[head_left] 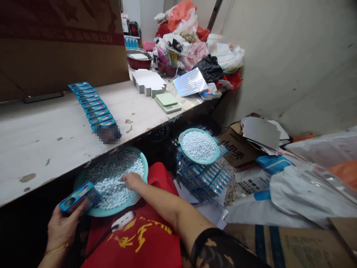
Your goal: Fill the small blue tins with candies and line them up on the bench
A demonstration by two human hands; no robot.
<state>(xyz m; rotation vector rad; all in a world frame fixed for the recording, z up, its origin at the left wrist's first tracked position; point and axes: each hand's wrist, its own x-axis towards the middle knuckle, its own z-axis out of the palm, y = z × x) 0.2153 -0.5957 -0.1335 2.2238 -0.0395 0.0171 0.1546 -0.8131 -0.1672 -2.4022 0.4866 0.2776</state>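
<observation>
Blue box: lower left of frame, clasped in left hand. Teal basin of white pellets: lower centre, under the table edge; right hand rests fingers-down in pellets, just right of box.

Row of blue boxes on table; green scale beside white cartons; small pellet basin below.

Head camera, single view
Faces forward and down, close above the right hand; pale scuffed tabletop beyond its fingers.
</observation>
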